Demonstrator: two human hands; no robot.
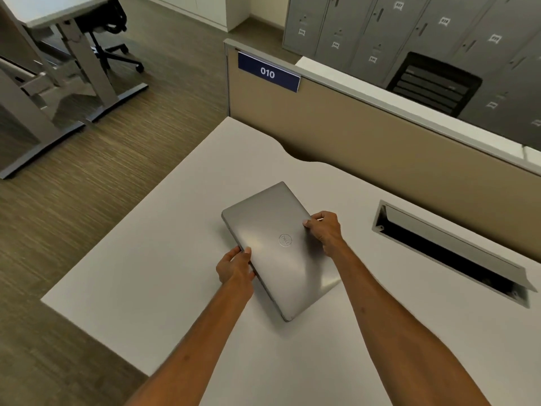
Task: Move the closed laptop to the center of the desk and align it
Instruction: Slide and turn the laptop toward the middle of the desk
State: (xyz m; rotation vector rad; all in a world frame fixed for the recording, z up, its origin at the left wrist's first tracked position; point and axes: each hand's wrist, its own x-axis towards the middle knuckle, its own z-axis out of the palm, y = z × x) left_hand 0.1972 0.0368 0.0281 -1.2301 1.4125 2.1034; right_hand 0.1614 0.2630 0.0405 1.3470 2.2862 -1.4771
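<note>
Here both arms reach forward, left hand (235,266) and right hand (324,230) gripping opposite edges of the closed laptop (278,247).

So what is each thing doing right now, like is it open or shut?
laptop: shut, lying flat on the desk, turned at a slant.
left hand: gripping the laptop's left edge.
right hand: gripping the laptop's right edge.
cable hatch: lid open.
desk: only the laptop sits on it.
lockers: doors shut.
</note>
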